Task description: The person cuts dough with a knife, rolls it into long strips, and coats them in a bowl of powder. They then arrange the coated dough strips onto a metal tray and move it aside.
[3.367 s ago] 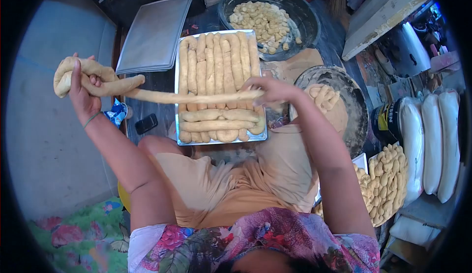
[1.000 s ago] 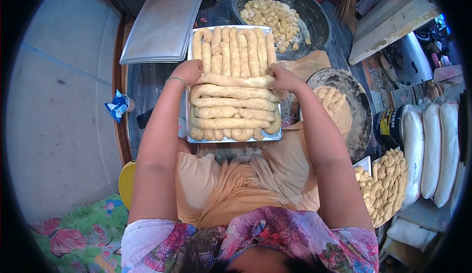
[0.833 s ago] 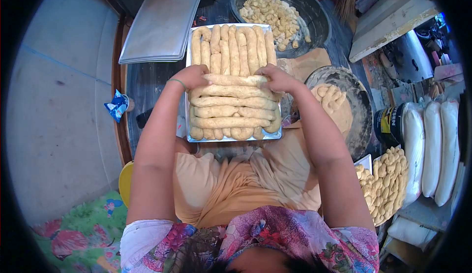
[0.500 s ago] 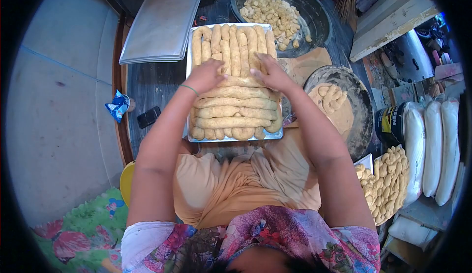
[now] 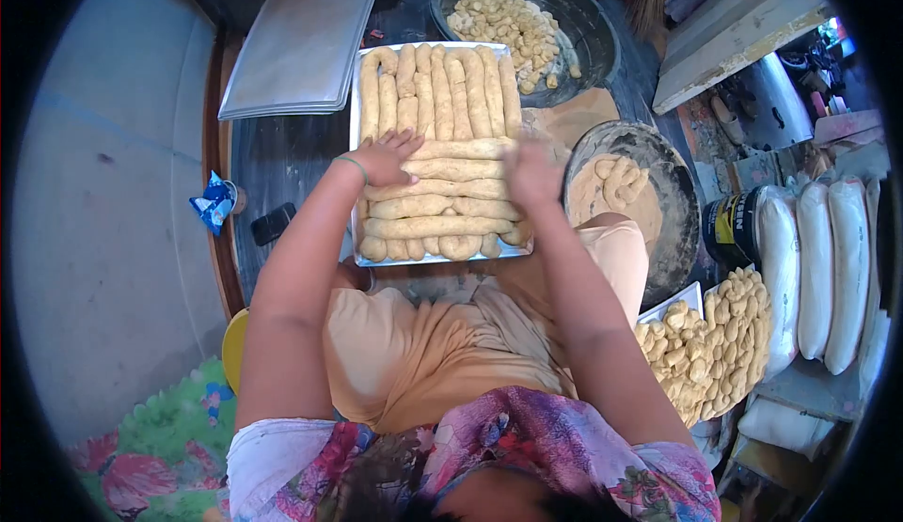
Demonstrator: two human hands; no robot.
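Observation:
A white tray (image 5: 355, 108) holds long rolls of dough: upright ones (image 5: 442, 94) in the far half, crosswise ones (image 5: 442, 207) stacked in the near half. My left hand (image 5: 388, 158) lies with spread fingers on the left ends of the upper crosswise rolls. At the right edge of the tray, my right hand (image 5: 534, 174) is beside the right ends of those rolls. It is smeared by motion, and its fingers cannot be made out.
Flat metal trays (image 5: 306, 42) are stacked at the back left. A dark basin (image 5: 602, 42) holds dough pieces behind the tray. Another round basin (image 5: 682, 174) stands at the right, near many small dough pieces (image 5: 734, 334) and a black bucket (image 5: 729, 226).
Both hands have moved nearer to me and apart, from the middle of the rolls to their left and right ends. My right knee has risen beside the right basin.

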